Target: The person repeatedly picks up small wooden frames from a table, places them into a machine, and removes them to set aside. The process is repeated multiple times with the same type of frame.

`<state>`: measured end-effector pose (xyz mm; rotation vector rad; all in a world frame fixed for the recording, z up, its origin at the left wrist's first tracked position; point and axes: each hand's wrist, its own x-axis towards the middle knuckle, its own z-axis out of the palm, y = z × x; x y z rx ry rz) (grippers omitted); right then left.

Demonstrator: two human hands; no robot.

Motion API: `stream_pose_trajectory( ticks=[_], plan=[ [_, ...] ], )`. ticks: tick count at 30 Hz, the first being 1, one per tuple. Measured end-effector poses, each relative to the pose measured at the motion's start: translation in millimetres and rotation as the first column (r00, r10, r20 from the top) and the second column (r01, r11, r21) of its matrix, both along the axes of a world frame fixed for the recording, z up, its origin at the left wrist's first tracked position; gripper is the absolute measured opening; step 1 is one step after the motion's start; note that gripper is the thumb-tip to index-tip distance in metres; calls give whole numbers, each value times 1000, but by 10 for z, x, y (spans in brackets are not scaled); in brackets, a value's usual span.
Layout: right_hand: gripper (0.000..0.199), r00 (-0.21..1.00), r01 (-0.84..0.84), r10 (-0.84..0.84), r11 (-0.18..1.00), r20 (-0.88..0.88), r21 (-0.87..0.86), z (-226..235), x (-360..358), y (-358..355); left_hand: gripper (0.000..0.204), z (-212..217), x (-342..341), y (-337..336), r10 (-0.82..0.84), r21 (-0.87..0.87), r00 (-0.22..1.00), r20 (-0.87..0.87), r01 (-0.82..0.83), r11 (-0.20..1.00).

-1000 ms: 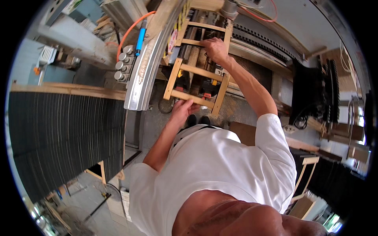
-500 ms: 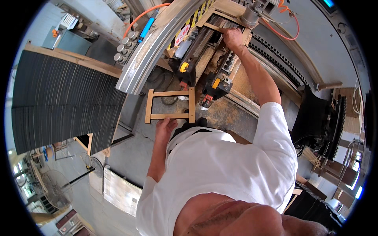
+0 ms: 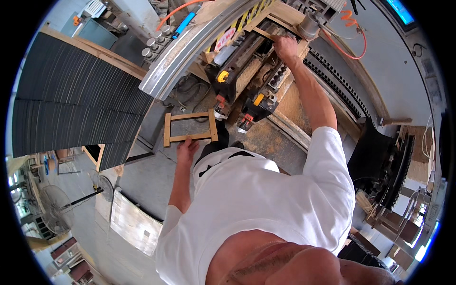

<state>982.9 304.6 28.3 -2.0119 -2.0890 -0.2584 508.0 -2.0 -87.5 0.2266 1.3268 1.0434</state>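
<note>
Left hand (image 3: 187,149) pinches wooden frame (image 3: 191,116) by lower bar, fingers closed; right hand (image 3: 286,48) curled at second frame (image 3: 262,33), machine (image 3: 230,89) far end, grip unclear.

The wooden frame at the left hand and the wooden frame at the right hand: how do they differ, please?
Place: the left frame is held over the floor by the left hand; the right frame is at the machine. Visibility: the left frame shows four bars; the right frame is partly covered by the right hand. Shared: both are of light brown wood.
</note>
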Motion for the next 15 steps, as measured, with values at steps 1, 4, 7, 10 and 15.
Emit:
stream_pose_trajectory(
  ticks=[1,4,7,10,15],
  plan=[
    [36,1000,3,-3,1000,-6,-14,17,12,-9,25,10,-25,-15,-5,4,1000,-11,6,1000],
    [37,1000,-5,5,1000,-12,-25,57,1,-31,28,-42,-169,-112,19,56,1000,-8,-18,998],
    [36,1000,-23,23,1000,-5,-5,31,25,-39,29,19,-311,-219,61,112,998,-4,-60,992],
    [35,999,9,-11,998,-32,-68,48,-21,-28,25,246,-479,-329,137,197,990,-33,-128,972],
    [37,995,99,-94,984,44,-148,59,94,35,22,529,-1065,-570,239,351,954,-181,-164,922]
  ],
)
